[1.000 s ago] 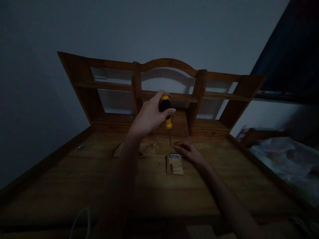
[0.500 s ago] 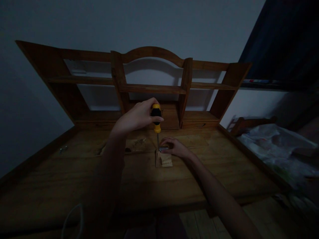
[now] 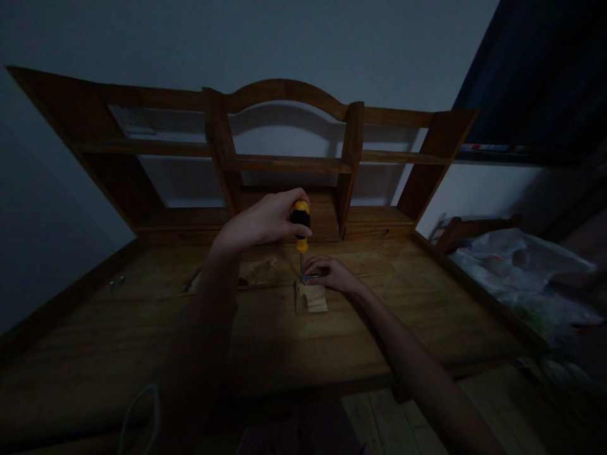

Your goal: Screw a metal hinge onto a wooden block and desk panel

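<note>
My left hand [image 3: 270,218] is wrapped round the yellow and black handle of a screwdriver [image 3: 300,222], which stands nearly upright with its shaft pointing down. The tip meets a small shiny metal piece [image 3: 310,276] at the back edge of a small wood block [image 3: 316,298] with a rough, pale face. My right hand [image 3: 332,275] is closed on that metal piece, fingers bent and pressed near the screwdriver tip. In the dim light I cannot tell the metal piece's exact kind. Both hands are low over the wooden desk [image 3: 265,354].
A wooden shelf unit [image 3: 284,165] rises along the back of the desk. Small metal parts [image 3: 117,283] lie at the left. Longer wood strips [image 3: 258,273] rest behind the block. Clear plastic bags [image 3: 512,265] sit beyond the right edge. A pale cord loop [image 3: 142,411] shows lower left.
The view has shifted slightly, and the shelf and desk sit a little higher and further left. Both hands keep their holds on the screwdriver and the metal piece.
</note>
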A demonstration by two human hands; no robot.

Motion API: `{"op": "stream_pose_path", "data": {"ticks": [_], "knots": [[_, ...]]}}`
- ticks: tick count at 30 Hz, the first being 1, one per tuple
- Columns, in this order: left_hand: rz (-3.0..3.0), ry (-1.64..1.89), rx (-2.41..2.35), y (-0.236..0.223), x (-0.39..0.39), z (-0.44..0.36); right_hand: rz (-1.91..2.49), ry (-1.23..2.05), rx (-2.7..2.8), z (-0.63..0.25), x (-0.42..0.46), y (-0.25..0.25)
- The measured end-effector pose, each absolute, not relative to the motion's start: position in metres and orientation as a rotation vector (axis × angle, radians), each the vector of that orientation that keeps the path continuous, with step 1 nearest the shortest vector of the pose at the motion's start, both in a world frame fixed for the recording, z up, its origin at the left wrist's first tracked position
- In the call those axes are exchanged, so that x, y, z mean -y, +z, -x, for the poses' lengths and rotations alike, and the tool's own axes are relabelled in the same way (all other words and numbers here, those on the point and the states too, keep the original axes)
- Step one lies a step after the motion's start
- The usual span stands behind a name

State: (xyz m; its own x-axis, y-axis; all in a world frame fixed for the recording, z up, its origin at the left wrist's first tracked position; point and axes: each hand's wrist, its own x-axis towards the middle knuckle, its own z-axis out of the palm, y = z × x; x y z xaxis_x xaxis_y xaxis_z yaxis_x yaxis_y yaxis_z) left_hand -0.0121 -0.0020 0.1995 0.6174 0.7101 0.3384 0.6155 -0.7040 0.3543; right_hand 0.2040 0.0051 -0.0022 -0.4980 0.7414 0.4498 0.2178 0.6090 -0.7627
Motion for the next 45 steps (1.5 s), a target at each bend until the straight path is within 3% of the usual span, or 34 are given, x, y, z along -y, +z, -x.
{"op": "stream_pose_path", "data": {"ticks": [45], "knots": [[-2.660,0.689,-1.096,0.1978,0.0023,0.0114,0.833,0.846,1.993,-0.2042,-0.0038,-0.0025]]}}
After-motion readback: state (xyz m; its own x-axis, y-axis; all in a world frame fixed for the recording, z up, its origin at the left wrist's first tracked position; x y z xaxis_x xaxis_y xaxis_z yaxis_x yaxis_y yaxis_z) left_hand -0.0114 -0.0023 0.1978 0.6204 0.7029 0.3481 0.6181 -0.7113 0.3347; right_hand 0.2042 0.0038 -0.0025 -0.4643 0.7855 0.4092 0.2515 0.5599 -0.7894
